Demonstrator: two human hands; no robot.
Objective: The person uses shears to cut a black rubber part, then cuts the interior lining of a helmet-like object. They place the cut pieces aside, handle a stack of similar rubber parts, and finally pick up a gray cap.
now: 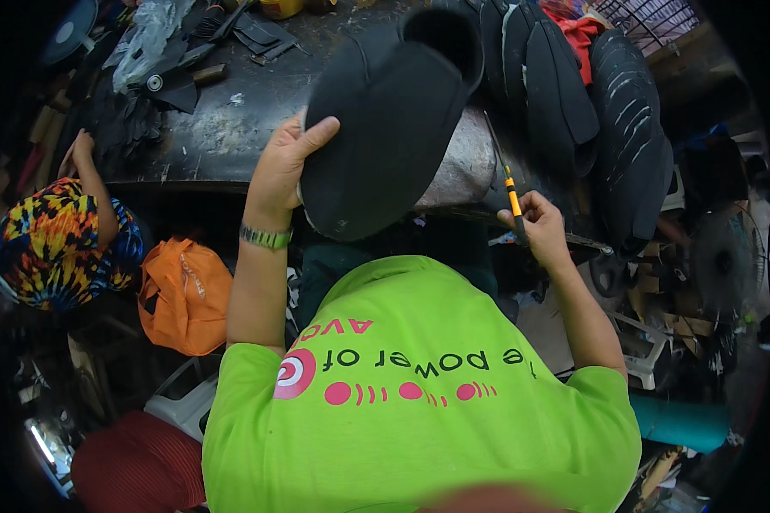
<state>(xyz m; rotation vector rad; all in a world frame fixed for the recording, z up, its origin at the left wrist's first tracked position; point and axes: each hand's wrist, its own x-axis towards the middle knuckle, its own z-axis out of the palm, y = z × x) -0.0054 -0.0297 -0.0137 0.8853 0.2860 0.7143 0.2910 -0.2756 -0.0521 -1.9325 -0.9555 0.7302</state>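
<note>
1. Dark worktable (218, 141): landmark; top scuffed, partly shiny.
2. Pale plastic stool (180, 400): on the near side of the worktable, leftward.
3. Round fan (723, 261): right of the worktable, dimly lit.
4. Wire grille (646, 21): beyond the worktable's far right corner, pale behind.

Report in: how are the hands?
Left hand gripping black shoe-like piece. Right hand holding yellow-handled tool, apart from piece. Grey lump behind piece, blocking neither hand.

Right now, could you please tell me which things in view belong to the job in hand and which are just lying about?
Likely part of the job:
black shaped piece, in the left hand
yellow-and-black tool, in the right hand
similar black pieces, lined up at right

Seemingly just lying about:
orange bag
crumpled clear plastic
teal roll
</note>
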